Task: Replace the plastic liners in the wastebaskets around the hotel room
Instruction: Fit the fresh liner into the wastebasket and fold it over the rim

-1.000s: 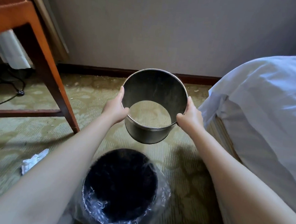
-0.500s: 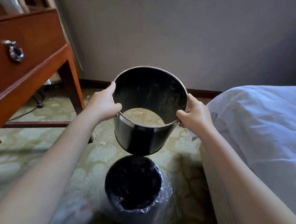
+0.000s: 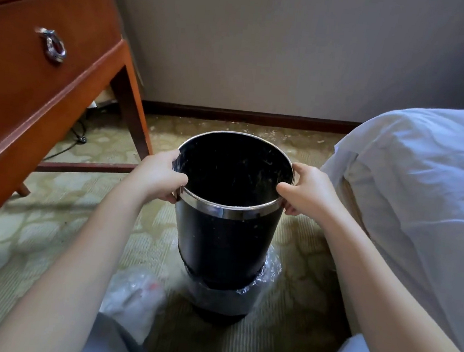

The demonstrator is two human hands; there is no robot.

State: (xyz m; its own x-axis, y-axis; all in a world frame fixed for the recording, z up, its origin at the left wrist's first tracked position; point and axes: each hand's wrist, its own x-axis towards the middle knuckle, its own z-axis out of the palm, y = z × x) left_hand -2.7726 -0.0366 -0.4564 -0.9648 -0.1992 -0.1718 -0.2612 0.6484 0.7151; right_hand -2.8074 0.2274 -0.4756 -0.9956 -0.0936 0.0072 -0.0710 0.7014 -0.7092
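Two hands in the head view, both at the steel rim of the outer shell (image 3: 224,238): left hand (image 3: 156,176) on the left edge, right hand (image 3: 306,191) on the right edge, fingers (image 3: 282,187) curled round it. Shell upright, lower end apparently slipped over the inner bucket (image 3: 221,298) on the carpet (image 3: 47,228), near the bed (image 3: 425,181). Clear liner (image 3: 271,271) already wrapped over that bucket. Nearly finished here, by the look: remaining, to press the shell fully down and to clear the crumpled plastic (image 3: 134,291) beside it.
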